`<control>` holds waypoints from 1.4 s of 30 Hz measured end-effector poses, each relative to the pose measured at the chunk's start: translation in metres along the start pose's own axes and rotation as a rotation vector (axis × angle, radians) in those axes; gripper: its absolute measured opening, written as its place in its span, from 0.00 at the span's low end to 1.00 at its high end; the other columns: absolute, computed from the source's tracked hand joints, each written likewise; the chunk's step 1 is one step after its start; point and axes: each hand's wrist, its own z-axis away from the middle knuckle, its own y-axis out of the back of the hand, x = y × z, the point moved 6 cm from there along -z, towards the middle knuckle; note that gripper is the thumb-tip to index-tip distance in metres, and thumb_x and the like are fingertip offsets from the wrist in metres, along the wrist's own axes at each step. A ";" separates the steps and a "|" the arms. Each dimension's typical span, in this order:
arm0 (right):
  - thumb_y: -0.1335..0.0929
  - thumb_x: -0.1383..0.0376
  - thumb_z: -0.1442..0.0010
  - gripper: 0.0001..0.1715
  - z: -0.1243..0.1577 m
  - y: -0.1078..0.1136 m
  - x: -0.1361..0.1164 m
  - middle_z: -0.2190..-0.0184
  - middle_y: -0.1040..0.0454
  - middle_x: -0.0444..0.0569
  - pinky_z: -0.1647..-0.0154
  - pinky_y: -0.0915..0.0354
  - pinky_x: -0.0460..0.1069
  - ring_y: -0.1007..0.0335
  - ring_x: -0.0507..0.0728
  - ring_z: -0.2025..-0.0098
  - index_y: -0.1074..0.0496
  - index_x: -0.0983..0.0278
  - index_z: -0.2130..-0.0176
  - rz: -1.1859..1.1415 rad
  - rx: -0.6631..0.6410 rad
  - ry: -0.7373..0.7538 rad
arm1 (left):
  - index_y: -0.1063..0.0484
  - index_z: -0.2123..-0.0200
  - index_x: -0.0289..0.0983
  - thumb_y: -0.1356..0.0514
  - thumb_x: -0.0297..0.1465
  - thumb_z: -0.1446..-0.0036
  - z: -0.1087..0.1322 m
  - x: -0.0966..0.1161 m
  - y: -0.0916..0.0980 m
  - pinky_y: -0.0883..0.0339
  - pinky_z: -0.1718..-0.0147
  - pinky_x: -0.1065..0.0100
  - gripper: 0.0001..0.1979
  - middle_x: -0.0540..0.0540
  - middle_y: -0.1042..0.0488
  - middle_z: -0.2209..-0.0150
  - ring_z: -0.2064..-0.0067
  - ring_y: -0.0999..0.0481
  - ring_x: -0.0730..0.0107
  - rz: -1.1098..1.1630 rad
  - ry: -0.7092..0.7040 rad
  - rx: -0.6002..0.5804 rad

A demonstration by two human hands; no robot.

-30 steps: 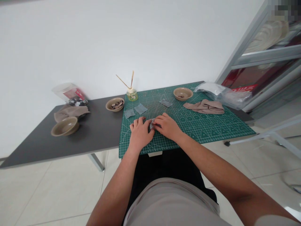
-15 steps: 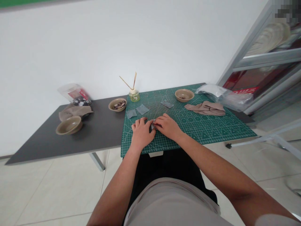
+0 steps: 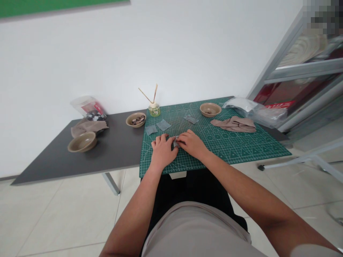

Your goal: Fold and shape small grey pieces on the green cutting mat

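Observation:
My left hand (image 3: pixel 163 151) and my right hand (image 3: pixel 192 143) rest together on the green cutting mat (image 3: pixel 235 144), fingertips meeting. Between them they pinch a small grey piece (image 3: pixel 176 143), mostly hidden by the fingers. Both hands are closed around it. Two small grey fabric squares (image 3: pixel 158 127) lie on the mat just beyond my left hand, and a third one (image 3: pixel 191 119) lies farther back.
A dark grey table (image 3: pixel 80 160) carries the mat. On it stand a bowl of small pieces (image 3: pixel 136 119), an empty bowl (image 3: pixel 81 142), another bowl (image 3: pixel 210 109), a reed diffuser (image 3: pixel 154 107), beige cloths (image 3: pixel 233 124), plastic bags (image 3: pixel 252 107) and a jar (image 3: pixel 87 107). A metal shelf stands at the right.
My hands stay together on the small grey piece with only slight finger movement. The camera has tilted a little, shifting the scene.

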 end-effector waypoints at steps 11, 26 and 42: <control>0.29 0.66 0.42 0.06 0.005 0.004 0.001 0.68 0.29 0.48 0.54 0.40 0.53 0.39 0.58 0.62 0.27 0.63 0.70 0.011 0.016 -0.070 | 0.29 0.44 0.47 0.44 0.39 0.40 0.001 0.000 0.000 0.42 0.46 0.48 0.20 0.42 0.35 0.40 0.41 0.39 0.49 -0.009 -0.008 -0.002; 0.30 0.66 0.37 0.06 0.003 0.002 0.002 0.66 0.24 0.48 0.54 0.41 0.53 0.38 0.57 0.61 0.23 0.62 0.66 -0.023 -0.005 -0.053 | 0.30 0.44 0.48 0.45 0.39 0.39 0.001 0.000 0.001 0.44 0.45 0.48 0.20 0.43 0.35 0.40 0.40 0.40 0.50 -0.003 0.015 -0.008; 0.31 0.66 0.36 0.06 0.003 0.001 0.002 0.67 0.24 0.48 0.55 0.41 0.53 0.38 0.57 0.63 0.23 0.63 0.66 -0.020 -0.014 -0.038 | 0.30 0.44 0.47 0.45 0.39 0.39 0.001 0.001 0.001 0.43 0.45 0.49 0.20 0.42 0.35 0.40 0.40 0.39 0.50 -0.001 0.009 -0.005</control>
